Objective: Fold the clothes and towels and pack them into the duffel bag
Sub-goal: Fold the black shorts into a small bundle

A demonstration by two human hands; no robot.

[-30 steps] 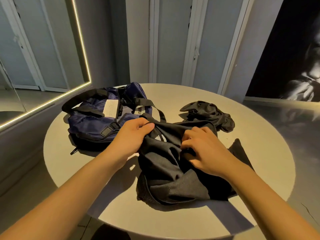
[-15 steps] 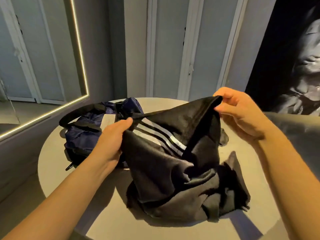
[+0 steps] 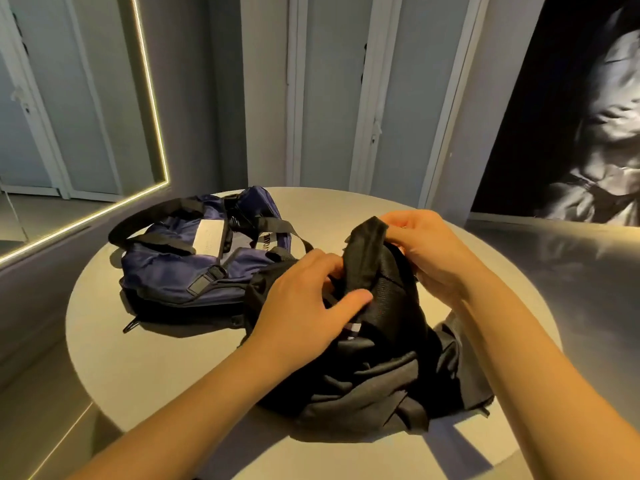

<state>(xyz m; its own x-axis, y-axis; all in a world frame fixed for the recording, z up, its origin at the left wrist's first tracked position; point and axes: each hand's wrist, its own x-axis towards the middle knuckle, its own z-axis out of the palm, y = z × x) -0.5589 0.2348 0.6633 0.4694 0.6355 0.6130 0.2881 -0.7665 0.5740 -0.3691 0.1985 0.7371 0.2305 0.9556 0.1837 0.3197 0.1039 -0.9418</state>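
Black: 1 garment; navy: 1 duffel bag

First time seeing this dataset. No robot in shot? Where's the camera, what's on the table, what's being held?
There is no robot here: a person works with bare hands. Every picture comes from one wide-angle camera worn on the head, looking forward and down, so the forearms enter from the bottom edge and straight lines look bent. The largest picture is the current moment.

On the round table lie a navy duffel bag with black straps, on the left, and a crumpled black garment nearer the person, to the bag's right. The left hand and the right hand both grip the garment's upper part and hold it raised above the heap; the rest lies on the table.

Behind the table are grey doors and a mirror with a lit edge.
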